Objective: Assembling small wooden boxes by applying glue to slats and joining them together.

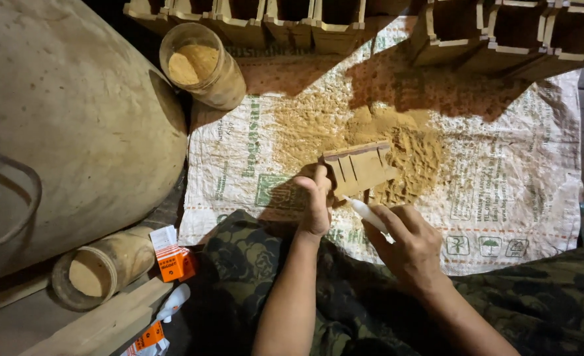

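My left hand (316,203) grips a small wooden slotted piece (360,168) by its left end, holding it above a pile of sawdust (364,142). My right hand (409,245) holds a thin white tube (368,215), its tip touching the lower edge of the wooden piece. Both forearms reach up from my lap, which is covered in camouflage cloth (252,254).
A white woven sack (503,178) lies spread under the sawdust. Wooden box frames (344,23) line the top edge. An open jar of powder (203,66) stands top left, another jar (100,270) lies bottom left beside a big pale sack (67,118) and orange packets (173,260).
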